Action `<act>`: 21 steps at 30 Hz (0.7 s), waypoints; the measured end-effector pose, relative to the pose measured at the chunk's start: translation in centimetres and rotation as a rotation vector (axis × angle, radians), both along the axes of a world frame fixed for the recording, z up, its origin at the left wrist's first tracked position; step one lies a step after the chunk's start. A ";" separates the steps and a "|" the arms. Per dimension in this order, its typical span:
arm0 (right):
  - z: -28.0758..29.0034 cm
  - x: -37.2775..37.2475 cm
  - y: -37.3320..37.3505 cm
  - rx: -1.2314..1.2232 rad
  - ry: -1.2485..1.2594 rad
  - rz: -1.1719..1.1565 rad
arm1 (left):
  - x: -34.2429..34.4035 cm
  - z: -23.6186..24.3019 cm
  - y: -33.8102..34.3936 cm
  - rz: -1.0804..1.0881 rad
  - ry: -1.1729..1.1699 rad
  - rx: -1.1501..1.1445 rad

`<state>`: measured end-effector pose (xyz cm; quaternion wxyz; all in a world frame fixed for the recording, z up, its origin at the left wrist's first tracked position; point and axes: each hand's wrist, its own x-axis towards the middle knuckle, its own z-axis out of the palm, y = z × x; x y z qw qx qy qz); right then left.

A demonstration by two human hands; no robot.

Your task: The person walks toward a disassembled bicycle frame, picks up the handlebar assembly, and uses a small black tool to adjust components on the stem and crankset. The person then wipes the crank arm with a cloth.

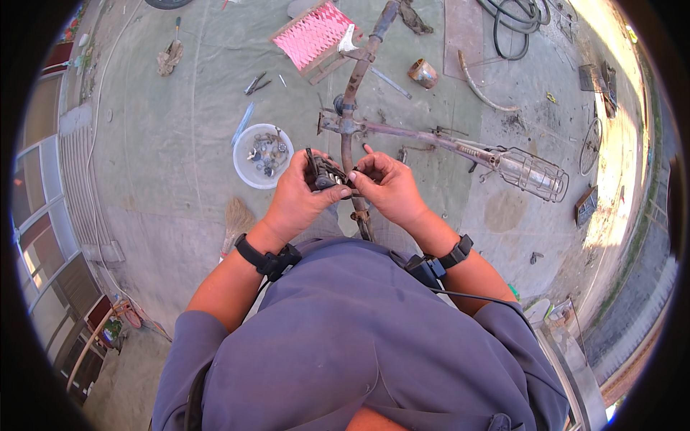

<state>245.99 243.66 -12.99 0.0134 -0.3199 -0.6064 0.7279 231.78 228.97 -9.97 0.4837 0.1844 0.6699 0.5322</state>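
In the head view my left hand (302, 192) grips a dark, grimy metal part (324, 171), which looks like a bicycle pedal, with its thumb across the lower side. My right hand (388, 183) has thumb and forefinger closed at the part's right end; what exactly they pinch is too small to make out. Behind and under my hands runs a rusty bicycle frame (347, 148), with a long tube branching right to a wire rack (528, 176). A white basin (248, 172) of small metal pieces sits left of my hands.
Around me lie a pink mat (305, 39), pliers (253, 85), a rusty can (424, 73), a curved pale tube (481, 93), coiled black hose (510, 39), a straw broom (237, 219), a wheel rim (591, 144) and a dark box (586, 205). A window frame (50, 237) runs along the left.
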 end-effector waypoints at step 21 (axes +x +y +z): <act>1.1 -0.1 1.5 -0.063 0.168 0.295 | -1.0 -0.4 -0.7 0.285 -0.629 0.125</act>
